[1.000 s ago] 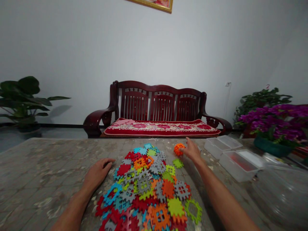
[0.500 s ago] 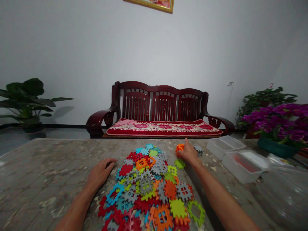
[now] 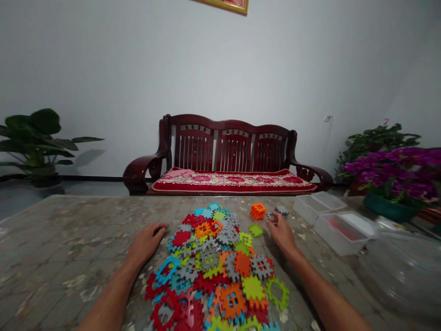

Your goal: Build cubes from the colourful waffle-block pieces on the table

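Note:
My left hand [image 3: 146,241] rests on the table to the left of a pile of interlocking plastic tiles [image 3: 208,259] with toothed edges; its fingers are stretched out and it holds nothing. On the pile's far right side, my right hand [image 3: 282,234] is low over the table, fingers loosely bent and apart, with nothing visible in it. Just beyond its fingertips is a stack of grey tiles [image 3: 281,211], partly hidden by the hand. A stack of orange tiles [image 3: 258,211] stands to its left. A single lime-green tile [image 3: 256,230] lies nearer, between hand and pile.
Clear plastic boxes [image 3: 344,246] stand on the right of the table [image 3: 69,257], with a large transparent container [image 3: 399,271] nearer me. Behind them is a teal pot [image 3: 386,205] of purple flowers. A dark wooden bench [image 3: 229,142] stands beyond the table.
My right hand has let go of the orange stack and drawn back towards me and to the right. The orange stack now stands uncovered. My left hand has stayed in place.

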Demonstrator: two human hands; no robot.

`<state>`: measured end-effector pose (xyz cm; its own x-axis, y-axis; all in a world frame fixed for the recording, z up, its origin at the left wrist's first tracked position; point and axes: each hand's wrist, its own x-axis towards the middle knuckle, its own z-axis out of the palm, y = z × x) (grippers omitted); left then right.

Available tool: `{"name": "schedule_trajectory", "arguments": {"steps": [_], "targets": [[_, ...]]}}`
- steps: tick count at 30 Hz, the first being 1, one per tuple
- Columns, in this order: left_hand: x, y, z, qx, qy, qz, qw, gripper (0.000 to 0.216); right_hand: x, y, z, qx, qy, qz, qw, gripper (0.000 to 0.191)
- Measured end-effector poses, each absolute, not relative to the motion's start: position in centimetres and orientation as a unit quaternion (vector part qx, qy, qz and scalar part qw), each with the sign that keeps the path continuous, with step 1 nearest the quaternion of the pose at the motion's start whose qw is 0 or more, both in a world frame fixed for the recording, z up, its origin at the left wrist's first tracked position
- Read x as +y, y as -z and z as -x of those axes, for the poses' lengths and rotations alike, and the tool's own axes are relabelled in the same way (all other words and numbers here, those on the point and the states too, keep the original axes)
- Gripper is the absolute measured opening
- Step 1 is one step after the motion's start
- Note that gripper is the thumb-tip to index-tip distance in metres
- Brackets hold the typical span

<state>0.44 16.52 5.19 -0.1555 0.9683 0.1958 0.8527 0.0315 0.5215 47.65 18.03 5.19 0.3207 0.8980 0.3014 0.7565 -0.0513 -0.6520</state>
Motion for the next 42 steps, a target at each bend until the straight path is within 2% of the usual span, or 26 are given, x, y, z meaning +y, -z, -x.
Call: {"name": "schedule_trajectory", "arguments": {"steps": [5,12,33,42], "targets": [[16.6,-5.3,-0.5,0.713,-0.254,-0.646,0.1,0.045,15.4,-2.3,-48.0,-0.62,-0.095,0.683,0.375,0.039],[16.7,-5.3,-0.6,0.721,-0.254,-0.639,0.086,0.042,15.6,-2.5,-47.3,-0.643,-0.052,0.687,0.336,0.034],[16.8,-5.3,-0.8,0.711,-0.258,-0.649,0.08,0.04,15.9,-3.3,-46.4,-0.639,-0.011,0.715,0.283,0.033],[16.8,-5.0,-0.8,0.708,-0.25,-0.655,0.083,0.042,15.9,-3.3,-46.5,-0.623,-0.03,0.716,0.314,0.032]]}}
